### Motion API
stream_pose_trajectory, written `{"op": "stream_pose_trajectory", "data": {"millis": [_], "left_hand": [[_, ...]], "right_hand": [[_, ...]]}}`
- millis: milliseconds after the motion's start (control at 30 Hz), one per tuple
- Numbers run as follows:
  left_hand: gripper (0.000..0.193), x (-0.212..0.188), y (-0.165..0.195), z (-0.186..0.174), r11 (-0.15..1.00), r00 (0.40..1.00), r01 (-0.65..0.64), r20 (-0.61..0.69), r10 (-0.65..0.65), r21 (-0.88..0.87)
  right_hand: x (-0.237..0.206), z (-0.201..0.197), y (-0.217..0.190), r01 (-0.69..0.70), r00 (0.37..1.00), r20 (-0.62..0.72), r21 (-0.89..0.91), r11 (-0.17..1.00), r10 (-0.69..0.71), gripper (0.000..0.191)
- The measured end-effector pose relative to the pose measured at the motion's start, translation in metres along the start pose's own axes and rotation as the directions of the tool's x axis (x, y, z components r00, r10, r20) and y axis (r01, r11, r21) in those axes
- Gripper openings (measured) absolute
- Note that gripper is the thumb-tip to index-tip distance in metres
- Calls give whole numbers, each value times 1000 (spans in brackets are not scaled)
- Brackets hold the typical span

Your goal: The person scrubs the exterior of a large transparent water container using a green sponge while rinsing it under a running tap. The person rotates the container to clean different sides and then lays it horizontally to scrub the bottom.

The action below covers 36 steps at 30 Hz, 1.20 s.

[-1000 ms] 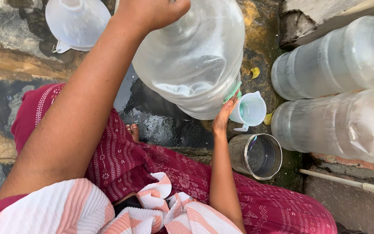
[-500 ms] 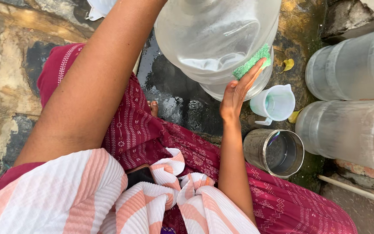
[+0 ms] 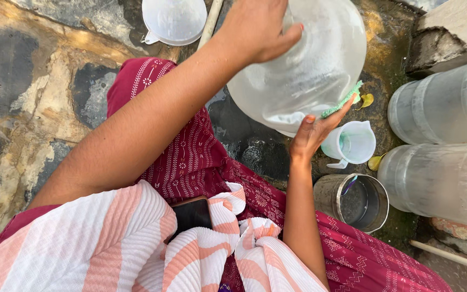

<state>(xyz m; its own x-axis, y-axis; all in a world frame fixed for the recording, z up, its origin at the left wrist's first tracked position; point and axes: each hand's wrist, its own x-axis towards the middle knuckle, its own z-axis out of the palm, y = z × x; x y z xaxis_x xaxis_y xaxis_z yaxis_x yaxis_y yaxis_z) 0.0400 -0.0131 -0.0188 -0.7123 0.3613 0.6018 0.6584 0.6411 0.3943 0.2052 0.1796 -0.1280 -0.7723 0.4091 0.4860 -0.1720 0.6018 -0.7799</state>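
Observation:
A big clear plastic water jar (image 3: 304, 70) lies tilted in front of me, with a little soapy water inside. My left hand (image 3: 258, 30) grips its upper side from above. Against the jar's lower right side, my right hand (image 3: 314, 135) presses a green scrub sponge (image 3: 343, 100) with the fingers. I sit on wet stone ground in a maroon patterned skirt with a pink-and-white striped cloth in my lap.
A small white plastic mug (image 3: 351, 143) and a steel pot (image 3: 355, 200) holding water stand right of my right arm. Two more clear jars (image 3: 444, 108) (image 3: 439, 178) lie at the right. A white funnel (image 3: 174, 20) and a stick lie at the top.
The view has shifted right and down. My right hand with the sponge has slid along the jar's lower side, and my left hand has come fully into view on top.

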Motion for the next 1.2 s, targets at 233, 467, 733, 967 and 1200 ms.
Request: {"op": "stream_pose_trajectory", "data": {"millis": [233,467,733,967,1200], "left_hand": [[73,-26,75,-17,933,972,-91,175,159,-347],[69,-4,115,-2,917,940,-209,188,284,-339],[53,36,80,4,950,937,-234,214,276,-205],[52,35,80,0,948,934,-205,242,264,-244],[47,29,83,-9,968,974,-157,131,184,-196]], "right_hand": [[29,-41,-21,110,994,3,-219,970,-112,92],[-13,-23,-15,229,965,8,-523,821,-264,80],[-13,-30,-16,477,851,451,-451,755,-268,53],[62,-43,-11,150,989,42,-203,968,-145,80],[-48,45,-40,405,903,367,-547,733,-224,79]]}}
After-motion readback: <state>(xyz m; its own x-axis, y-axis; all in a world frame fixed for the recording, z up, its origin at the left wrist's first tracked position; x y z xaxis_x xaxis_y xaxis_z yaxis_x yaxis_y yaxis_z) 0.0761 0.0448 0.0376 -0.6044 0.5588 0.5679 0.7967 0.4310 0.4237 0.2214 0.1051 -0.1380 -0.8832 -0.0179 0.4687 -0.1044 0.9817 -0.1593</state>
